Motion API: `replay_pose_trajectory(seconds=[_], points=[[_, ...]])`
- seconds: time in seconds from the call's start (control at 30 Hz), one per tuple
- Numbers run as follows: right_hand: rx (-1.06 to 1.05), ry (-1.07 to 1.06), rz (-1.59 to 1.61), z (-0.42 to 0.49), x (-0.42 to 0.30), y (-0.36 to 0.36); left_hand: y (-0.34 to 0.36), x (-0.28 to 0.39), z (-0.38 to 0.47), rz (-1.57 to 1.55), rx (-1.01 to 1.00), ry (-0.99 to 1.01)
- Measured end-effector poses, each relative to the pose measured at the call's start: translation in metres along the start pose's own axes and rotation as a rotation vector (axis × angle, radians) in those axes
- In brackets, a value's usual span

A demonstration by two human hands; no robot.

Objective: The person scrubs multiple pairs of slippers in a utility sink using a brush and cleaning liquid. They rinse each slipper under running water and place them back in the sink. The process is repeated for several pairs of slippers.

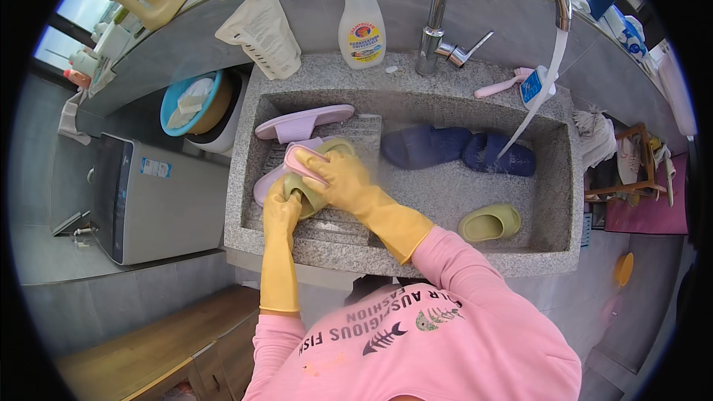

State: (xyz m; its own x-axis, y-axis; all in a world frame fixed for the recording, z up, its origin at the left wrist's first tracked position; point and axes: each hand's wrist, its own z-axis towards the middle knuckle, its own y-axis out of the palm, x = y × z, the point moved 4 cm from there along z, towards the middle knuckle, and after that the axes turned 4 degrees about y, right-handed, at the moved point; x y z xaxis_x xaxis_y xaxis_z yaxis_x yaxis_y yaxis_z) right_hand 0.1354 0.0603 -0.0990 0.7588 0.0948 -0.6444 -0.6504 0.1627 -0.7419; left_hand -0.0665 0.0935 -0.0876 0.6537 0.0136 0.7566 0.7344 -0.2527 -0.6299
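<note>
Both my hands wear yellow rubber gloves over the ribbed left part of a stone sink [301,236]. My left hand [281,209] grips a green slipper [315,200] at its strap opening. My right hand [334,175] is closed on a pink scrubbing brush [301,162], which lies against the green slipper. A purple slipper [267,184] is partly hidden beneath, and another purple slipper [306,121] lies behind. Two dark blue slippers [426,147] [498,155] lie in the basin, with water from the tap [562,16] falling on the right one. A second green slipper [490,223] lies near the front.
Behind the basin stand a white refill pouch [267,39], a Chanteclair spray bottle [362,28], a pink-handled brush [504,84] and a small white bottle [537,86]. A blue basin [170,106] and a grey washing machine [172,206] are at left; a mop head [595,136] is at right.
</note>
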Motion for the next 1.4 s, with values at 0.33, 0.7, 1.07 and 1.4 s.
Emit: replay_pose_trajectory(seconds=[0.33, 0.7, 1.07, 1.4], points=[[-0.279, -0.043, -0.077, -0.066, 0.129, -0.051, 0.032, -0.050, 0.026, -0.540, -0.363, -0.109], [-0.389, -0.393, 0.148, -0.023, 0.061, -0.051, 0.024, -0.061, 0.040, -0.466, -0.483, -0.137], [-0.573, -0.259, 0.105, -0.007, 0.045, -0.049, 0.018, -0.054, 0.051, 0.058, -0.443, 0.113], [-0.514, -0.314, 0.181, -0.010, 0.059, -0.025, 0.020, -0.032, 0.051, 0.135, -0.421, 0.225]])
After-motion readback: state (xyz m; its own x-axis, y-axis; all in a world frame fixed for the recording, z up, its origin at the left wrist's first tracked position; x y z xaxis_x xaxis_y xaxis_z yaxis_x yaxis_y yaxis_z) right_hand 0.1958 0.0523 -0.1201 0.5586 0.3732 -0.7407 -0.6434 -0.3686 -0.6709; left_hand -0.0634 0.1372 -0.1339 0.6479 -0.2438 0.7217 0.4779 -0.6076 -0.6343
